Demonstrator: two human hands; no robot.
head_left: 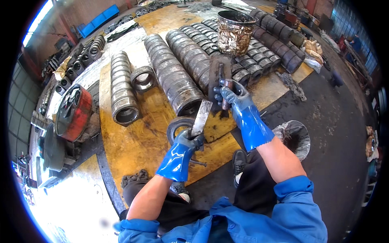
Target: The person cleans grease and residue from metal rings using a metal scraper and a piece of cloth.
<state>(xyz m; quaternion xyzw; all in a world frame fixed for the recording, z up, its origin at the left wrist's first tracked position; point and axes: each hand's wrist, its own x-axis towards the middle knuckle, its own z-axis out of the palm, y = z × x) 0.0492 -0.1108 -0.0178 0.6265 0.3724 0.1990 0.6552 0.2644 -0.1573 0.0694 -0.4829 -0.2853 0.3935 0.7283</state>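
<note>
Both my hands wear blue rubber gloves with dark, soiled fingers. My left hand (187, 141) is closed around a flat metal scraper (202, 114), its pale blade pointing up and away. In my right hand (236, 96) I grip the handle of a dirty rectangular trowel (214, 75), whose long blade stands up just beyond the fingers. The two tools are close together; whether they touch I cannot tell. Behind the left hand a single metal ring (172, 128) sits on the stained board, partly covered by the glove. A grease-smeared bucket (234, 40) is beyond the trowel.
Long rows of metal rings (166, 69) lie on their sides ahead, with a shorter row (120, 87) at the left and a loose ring (143, 78) between. A red drum (75, 112) stands at the left. An open, smeared container (302, 139) is beside my right knee.
</note>
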